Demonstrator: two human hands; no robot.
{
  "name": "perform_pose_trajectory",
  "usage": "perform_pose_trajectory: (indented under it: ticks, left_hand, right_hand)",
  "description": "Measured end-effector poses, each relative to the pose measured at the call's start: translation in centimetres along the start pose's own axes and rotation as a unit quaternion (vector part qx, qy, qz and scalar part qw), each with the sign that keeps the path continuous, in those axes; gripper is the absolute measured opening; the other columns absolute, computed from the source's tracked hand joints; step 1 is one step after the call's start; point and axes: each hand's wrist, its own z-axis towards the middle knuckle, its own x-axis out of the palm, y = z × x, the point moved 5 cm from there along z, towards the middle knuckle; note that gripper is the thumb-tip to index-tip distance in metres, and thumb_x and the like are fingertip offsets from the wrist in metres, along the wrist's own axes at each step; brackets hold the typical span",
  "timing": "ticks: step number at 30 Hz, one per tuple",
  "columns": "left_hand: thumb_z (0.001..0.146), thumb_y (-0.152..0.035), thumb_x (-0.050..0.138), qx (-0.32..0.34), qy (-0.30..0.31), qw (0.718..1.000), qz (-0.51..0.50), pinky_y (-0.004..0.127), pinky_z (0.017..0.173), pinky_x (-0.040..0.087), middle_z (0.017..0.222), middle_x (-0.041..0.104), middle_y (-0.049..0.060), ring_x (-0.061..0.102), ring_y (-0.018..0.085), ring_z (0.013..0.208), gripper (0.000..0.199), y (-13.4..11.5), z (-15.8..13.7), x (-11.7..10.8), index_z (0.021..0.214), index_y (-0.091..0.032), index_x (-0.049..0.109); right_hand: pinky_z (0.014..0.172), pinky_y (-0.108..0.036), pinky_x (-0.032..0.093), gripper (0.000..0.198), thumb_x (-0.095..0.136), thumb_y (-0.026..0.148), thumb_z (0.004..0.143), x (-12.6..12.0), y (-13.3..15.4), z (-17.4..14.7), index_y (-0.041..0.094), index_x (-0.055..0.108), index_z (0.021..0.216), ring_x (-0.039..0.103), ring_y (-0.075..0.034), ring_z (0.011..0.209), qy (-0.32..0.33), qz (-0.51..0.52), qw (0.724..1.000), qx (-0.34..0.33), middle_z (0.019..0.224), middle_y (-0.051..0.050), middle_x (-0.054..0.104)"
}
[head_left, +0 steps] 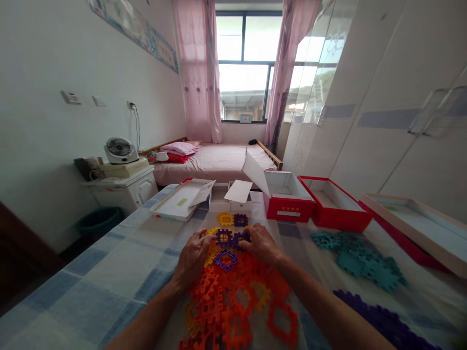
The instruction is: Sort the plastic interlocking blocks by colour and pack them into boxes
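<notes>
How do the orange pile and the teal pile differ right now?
The orange pile lies centrally in view; the teal pile lies to its right. Yellow pieces are mixed into the orange pile, while the teal pile shows only teal. Both are made of notched-edge pieces on the checked tablecloth.

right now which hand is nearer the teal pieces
Right. The right hand is left of the teal pieces, not touching them; the left hand is farther left, by the yellow pieces.
</notes>
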Motion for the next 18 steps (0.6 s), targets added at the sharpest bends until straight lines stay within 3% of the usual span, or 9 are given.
perform_pose_trajectory:
  ticks: [5, 8, 11, 14, 18]
  left_hand:
    - [0.089, -0.046, 0.027, 0.003, -0.002, 1.000, 0.016, 0.038, 0.101, 0.036, 0.126, 0.051, 0.007, 0.047, 0.022, 0.117, 0.048, -0.3, -0.1, 0.0, 0.100, -0.023, 0.068]
    - [0.088, -0.046, 0.032, 0.016, -0.006, 1.000, 0.025, 0.038, 0.102, 0.036, 0.125, 0.052, 0.008, 0.048, 0.023, 0.116, 0.044, -0.5, -0.1, -0.1, 0.098, -0.023, 0.068]
    - [0.088, -0.045, 0.034, 0.021, -0.008, 0.999, 0.031, 0.039, 0.101, 0.037, 0.125, 0.052, 0.007, 0.048, 0.023, 0.116, 0.041, -0.5, -0.1, -0.1, 0.099, -0.024, 0.068]
    - [0.089, -0.044, 0.034, 0.020, -0.008, 0.999, 0.034, 0.039, 0.100, 0.038, 0.125, 0.052, 0.007, 0.048, 0.023, 0.116, 0.041, -0.3, -0.1, 0.0, 0.100, -0.024, 0.068]
    - [0.089, -0.044, 0.035, 0.023, -0.009, 0.999, 0.032, 0.039, 0.101, 0.037, 0.125, 0.052, 0.007, 0.048, 0.023, 0.116, 0.040, -0.2, -0.1, 0.1, 0.100, -0.024, 0.068]
  right_hand:
    - [0.067, -0.026, 0.038, 0.029, 0.066, 0.032, 0.063, -0.1, -1.6, -0.4, 0.016, 0.057, 0.084, 0.051, -0.019, 0.081, 0.007, 0.073, 0.997, 0.021, 0.087, -0.006, 0.056]
    - [0.056, -0.023, 0.038, 0.030, 0.062, 0.032, 0.065, -0.1, -2.2, -0.2, 0.015, 0.056, 0.090, 0.052, -0.015, 0.068, 0.028, 0.164, 0.986, 0.012, 0.079, -0.003, 0.058]
    - [0.056, -0.022, 0.040, 0.032, 0.054, 0.035, 0.072, -0.5, -2.3, 1.4, 0.013, 0.059, 0.094, 0.054, -0.014, 0.066, 0.037, 0.241, 0.970, -0.002, 0.078, -0.003, 0.061]
    - [0.057, -0.022, 0.041, 0.029, 0.047, 0.035, 0.078, -0.8, -2.0, 4.1, 0.012, 0.062, 0.087, 0.054, -0.013, 0.065, 0.021, 0.248, 0.969, -0.001, 0.072, -0.003, 0.060]
    - [0.067, -0.025, 0.041, 0.013, 0.052, 0.022, 0.073, -0.3, -1.8, 7.0, 0.013, 0.060, 0.074, 0.054, -0.017, 0.076, -0.029, 0.182, 0.983, 0.019, 0.073, -0.004, 0.058]
